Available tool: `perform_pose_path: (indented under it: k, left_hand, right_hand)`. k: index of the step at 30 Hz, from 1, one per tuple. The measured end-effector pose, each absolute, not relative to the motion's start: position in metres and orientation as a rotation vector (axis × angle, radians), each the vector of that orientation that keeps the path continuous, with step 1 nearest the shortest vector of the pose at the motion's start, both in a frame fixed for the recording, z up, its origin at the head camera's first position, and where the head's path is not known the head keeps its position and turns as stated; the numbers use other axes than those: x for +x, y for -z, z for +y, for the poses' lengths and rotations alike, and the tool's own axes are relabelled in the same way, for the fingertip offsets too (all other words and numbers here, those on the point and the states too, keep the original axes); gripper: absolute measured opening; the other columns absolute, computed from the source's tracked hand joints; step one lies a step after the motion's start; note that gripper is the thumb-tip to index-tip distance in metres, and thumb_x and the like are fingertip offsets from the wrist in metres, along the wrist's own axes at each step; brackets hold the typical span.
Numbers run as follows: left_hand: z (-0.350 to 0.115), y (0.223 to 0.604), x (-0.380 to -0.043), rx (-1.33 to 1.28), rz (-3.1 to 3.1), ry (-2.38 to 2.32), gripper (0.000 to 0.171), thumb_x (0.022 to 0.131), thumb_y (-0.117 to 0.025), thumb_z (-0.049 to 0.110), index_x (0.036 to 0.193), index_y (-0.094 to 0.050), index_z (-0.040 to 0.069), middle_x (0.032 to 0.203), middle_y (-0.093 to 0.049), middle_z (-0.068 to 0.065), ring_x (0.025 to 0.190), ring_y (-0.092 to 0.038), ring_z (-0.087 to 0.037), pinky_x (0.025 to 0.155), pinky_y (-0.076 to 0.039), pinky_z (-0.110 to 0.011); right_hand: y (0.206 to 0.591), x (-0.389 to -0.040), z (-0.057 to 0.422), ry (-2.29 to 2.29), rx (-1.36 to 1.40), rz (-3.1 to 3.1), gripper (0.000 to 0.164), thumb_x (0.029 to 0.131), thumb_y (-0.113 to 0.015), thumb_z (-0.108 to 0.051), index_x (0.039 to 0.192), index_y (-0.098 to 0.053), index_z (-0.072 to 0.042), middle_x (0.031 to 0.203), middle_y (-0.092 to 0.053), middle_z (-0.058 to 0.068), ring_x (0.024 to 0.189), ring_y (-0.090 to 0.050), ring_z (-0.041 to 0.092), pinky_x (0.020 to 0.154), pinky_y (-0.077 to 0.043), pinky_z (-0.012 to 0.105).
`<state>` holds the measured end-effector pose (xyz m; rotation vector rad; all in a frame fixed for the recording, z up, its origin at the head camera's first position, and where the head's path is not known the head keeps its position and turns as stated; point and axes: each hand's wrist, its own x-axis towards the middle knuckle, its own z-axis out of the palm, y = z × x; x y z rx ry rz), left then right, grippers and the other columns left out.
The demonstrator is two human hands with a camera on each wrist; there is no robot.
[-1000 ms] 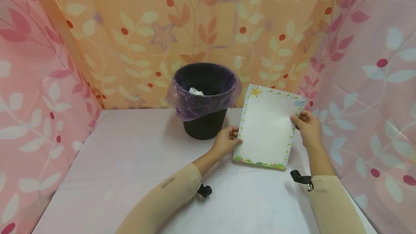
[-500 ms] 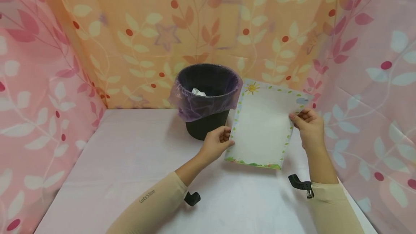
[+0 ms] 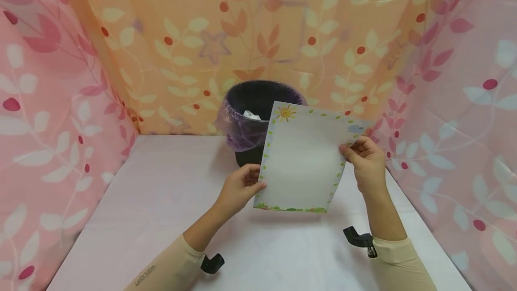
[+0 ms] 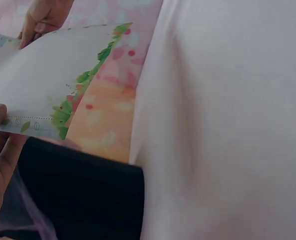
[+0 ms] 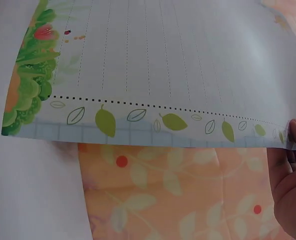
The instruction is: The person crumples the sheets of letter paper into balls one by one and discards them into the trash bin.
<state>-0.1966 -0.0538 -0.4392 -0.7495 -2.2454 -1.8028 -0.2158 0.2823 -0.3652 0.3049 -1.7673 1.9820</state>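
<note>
A sheet of decorated writing paper (image 3: pixel 303 160) is held up over the table, tilted toward the head camera. Printed leaves run round its border, with a sun at the top left corner and greenery along the bottom. My left hand (image 3: pixel 242 190) pinches its left edge low down, thumb in front. Higher on the opposite edge, my right hand (image 3: pixel 366 165) pinches the paper between thumb and fingers. Dashed ruled lines on the sheet (image 5: pixel 152 55) show in the right wrist view. Both hands' other fingertips are partly hidden behind it.
Behind the paper stands a black trash bin (image 3: pixel 248 156) with a purple liner (image 3: pixel 244 129) folded over its rim. Some crumpled white paper (image 3: pixel 251 115) lies inside. A white cloth covers the table (image 3: pixel 161 192); floral curtains (image 3: pixel 177 57) enclose the back and sides.
Both hands have carried the paper leftward and nearer to me, so it now overlaps the right part of the bin in the head view. Both hands keep their grip.
</note>
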Motion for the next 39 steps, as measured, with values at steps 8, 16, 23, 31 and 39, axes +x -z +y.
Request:
perform_pose_path:
  k: [8, 16, 23, 31, 39]
  left_hand:
    - [-0.097, 0.435, -0.190, -0.715, -2.152, 1.775, 0.044, 0.087, -0.079, 0.000, 0.128, -0.064, 0.007, 0.106, -0.073, -0.010, 0.096, -0.071, -0.020, 0.082, -0.061, -0.027]
    - [-0.113, 0.422, -0.181, -0.555, -2.104, 1.854, 0.041, 0.086, -0.082, 0.005, 0.124, -0.067, 0.010, 0.099, -0.069, -0.010, 0.086, -0.068, -0.021, 0.074, -0.061, -0.026]
    - [-0.113, 0.410, -0.178, -0.470, -2.135, 1.898, 0.034, 0.087, -0.082, 0.008, 0.118, -0.067, 0.006, 0.097, -0.067, -0.013, 0.084, -0.066, -0.022, 0.072, -0.058, -0.024]
    - [-0.110, 0.398, -0.172, -0.582, -2.006, 1.948, 0.026, 0.088, -0.079, 0.004, 0.112, -0.069, 0.003, 0.097, -0.068, -0.014, 0.084, -0.068, -0.022, 0.072, -0.060, -0.027]
    - [-0.107, 0.383, -0.157, -0.659, -1.908, 1.989, 0.028, 0.085, -0.080, -0.001, 0.111, -0.069, 0.004, 0.099, -0.069, -0.009, 0.088, -0.069, -0.021, 0.075, -0.061, -0.029]
  right_hand:
    - [0.372, -0.208, 0.240, -1.991, 0.438, -1.789, 0.020, 0.088, -0.074, 0.009, 0.107, -0.066, 0.010, 0.092, -0.073, 0.003, 0.078, -0.067, 0.013, 0.072, -0.059, 0.022]
    - [0.378, -0.201, 0.213, -1.900, 0.534, -1.859, 0.023, 0.090, -0.075, 0.004, 0.110, -0.064, 0.010, 0.098, -0.074, 0.004, 0.085, -0.069, 0.014, 0.076, -0.061, 0.024]
    - [0.377, -0.199, 0.208, -1.756, 0.590, -1.845, 0.048, 0.088, -0.071, 0.013, 0.134, -0.059, 0.006, 0.109, -0.067, 0.010, 0.088, -0.068, 0.013, 0.079, -0.059, 0.020]
    - [0.361, -0.187, 0.208, -1.437, 0.712, -1.872, 0.070, 0.079, -0.074, 0.023, 0.143, -0.054, 0.005, 0.137, -0.056, 0.024, 0.120, -0.061, 0.030, 0.096, -0.056, 0.029]
    - [0.360, -0.167, 0.197, -1.164, 0.981, -2.216, 0.089, 0.073, -0.091, -0.003, 0.152, -0.050, -0.012, 0.158, -0.047, 0.005, 0.146, -0.042, 0.025, 0.120, -0.035, 0.027]
